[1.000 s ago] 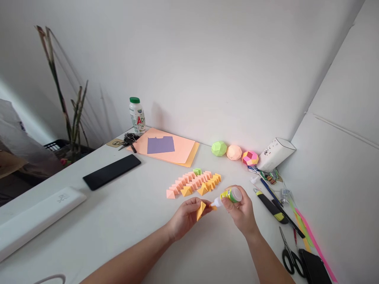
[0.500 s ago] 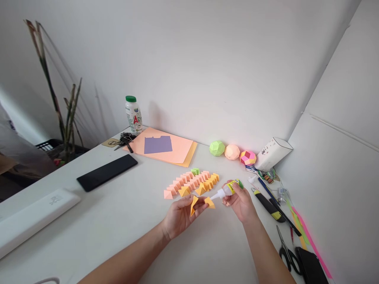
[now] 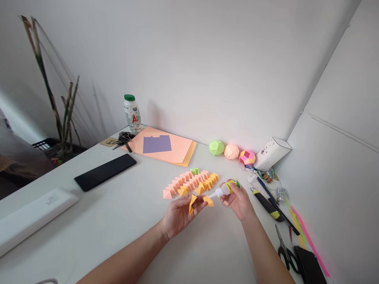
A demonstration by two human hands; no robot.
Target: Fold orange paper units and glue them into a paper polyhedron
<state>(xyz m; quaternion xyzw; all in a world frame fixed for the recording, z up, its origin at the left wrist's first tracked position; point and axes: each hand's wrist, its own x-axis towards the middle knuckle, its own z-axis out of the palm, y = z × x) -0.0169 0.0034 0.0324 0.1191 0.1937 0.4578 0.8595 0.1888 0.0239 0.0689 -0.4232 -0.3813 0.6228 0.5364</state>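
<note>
My left hand is closed on two orange folded paper pieces: one piece stands by the thumb, the other piece sticks out at the fingertips. In my right hand is a glue bottle with a yellow-green label, tilted so that its white nozzle meets or nearly meets the fingertip piece. Whether glue flows I cannot tell. Just beyond my hands, pink folded paper pieces and orange folded paper pieces lie in rows, with a few green ones at the back.
Three paper balls sit along the wall beside a white box. Paper sheets and a white bottle are at the back. To the right lie a cutter and scissors; a black phone-like slab is left.
The view has shifted very slightly. Both hands keep almost the same pose, with the nozzle still at the orange paper piece.
</note>
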